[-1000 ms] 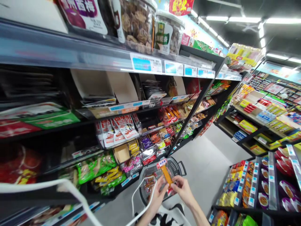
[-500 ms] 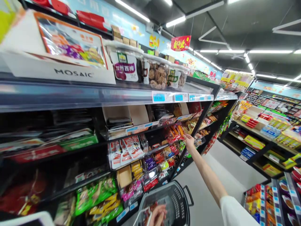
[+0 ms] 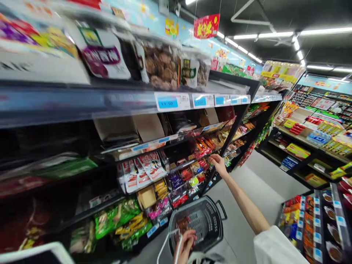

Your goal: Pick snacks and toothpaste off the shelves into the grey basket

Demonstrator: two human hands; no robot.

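My right hand (image 3: 218, 164) is stretched out in front of the snack shelf, fingers bent together. Whether a packet is between its fingertips I cannot make out. Just behind it lie orange-red snack packets (image 3: 202, 146) on a middle shelf. Low in the view, my left hand (image 3: 186, 245) is curled over the near side of a grey plastic basket (image 3: 215, 229); what it grips, if anything, is hidden. A white cord (image 3: 164, 245) runs beside that hand. Inside the basket is a reddish-brown packet (image 3: 182, 223).
Shelves on the left carry white-and-red pouches (image 3: 150, 167), green bags (image 3: 118, 216) and, on top, clear tubs of dried food (image 3: 162, 66). A shelf upright (image 3: 233, 128) stands beside my right hand. Another display rack (image 3: 316, 220) is at lower right, across the grey floor (image 3: 247, 187).
My right hand has drawn back slightly and down from the orange packets, its fingers more bent. The view has shifted closer to the shelf, and more of the packet in the basket shows.
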